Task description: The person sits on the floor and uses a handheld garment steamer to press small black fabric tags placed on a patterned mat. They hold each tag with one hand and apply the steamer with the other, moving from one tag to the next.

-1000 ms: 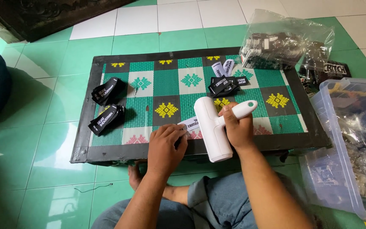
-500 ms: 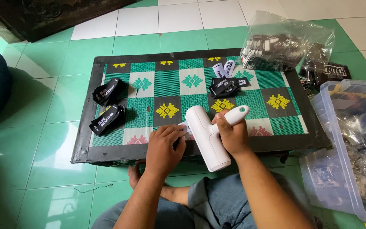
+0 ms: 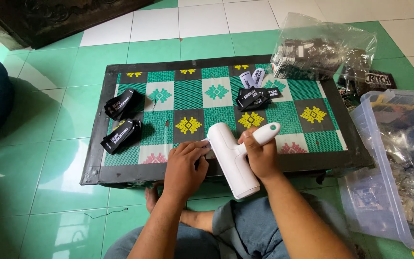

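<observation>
I see my right hand (image 3: pixel 260 156) wrapped around the smooth white plastic handheld device (image 3: pixel 233 158), fingers closed over its slim handle, whose rounded tip carries a small green dot. The device's fat cylindrical body angles down toward the lower centre of the frame, past the near edge of the low table (image 3: pixel 97 163). My left hand (image 3: pixel 184 165) sits just beside it, fingertips pinched together on a small pale tag (image 3: pixel 204 142) at the device's blunt head; the tag is mostly hidden, so I cannot tell its shape.

The table top is a woven mat of green, white and dark squares with yellow, pink and teal diamond motifs, framed by a matte black border. Two fanned stacks of black tags (image 3: pixel 120 120) lie at centre left. Another dark pile (image 3: pixel 252 98) lies upper centre, with two upright white-faced tags (image 3: pixel 252 79) just behind it. A crinkled clear plastic bag (image 3: pixel 322 48) of dark pieces sits at the upper right, and a translucent plastic bin (image 3: pixel 389 168) stands at the right edge on glossy green floor tiles (image 3: pixel 49 201).
</observation>
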